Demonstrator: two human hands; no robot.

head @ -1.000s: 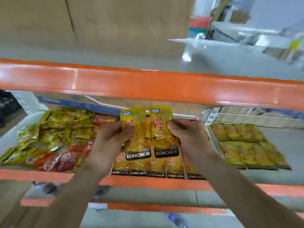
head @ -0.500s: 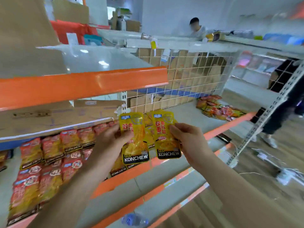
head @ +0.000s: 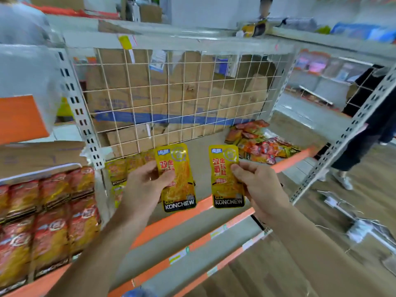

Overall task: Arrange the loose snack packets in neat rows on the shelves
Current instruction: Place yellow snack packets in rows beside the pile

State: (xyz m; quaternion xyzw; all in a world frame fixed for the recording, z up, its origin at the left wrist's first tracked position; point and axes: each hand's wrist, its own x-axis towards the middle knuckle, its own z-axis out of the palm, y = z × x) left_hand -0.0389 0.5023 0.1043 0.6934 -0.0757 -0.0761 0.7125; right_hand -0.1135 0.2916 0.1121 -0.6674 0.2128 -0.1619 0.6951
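The left hand (head: 145, 187) pinched the left yellow packet (head: 177, 181) in its fingers, and the right hand (head: 259, 189) pinched the right yellow packet (head: 226, 181) likewise. Both packets were upright and apart above the shelf (head: 204, 185). Red packets (head: 53, 221) lay in rows at left, and a loose pile (head: 261, 144) lay far right.

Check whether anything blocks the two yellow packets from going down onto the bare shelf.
Nothing visible does. The left hand grips one yellow packet, the right hand the other packet, both over the bare shelf. The laid yellow row sits to the left, the loose pile at the far right.
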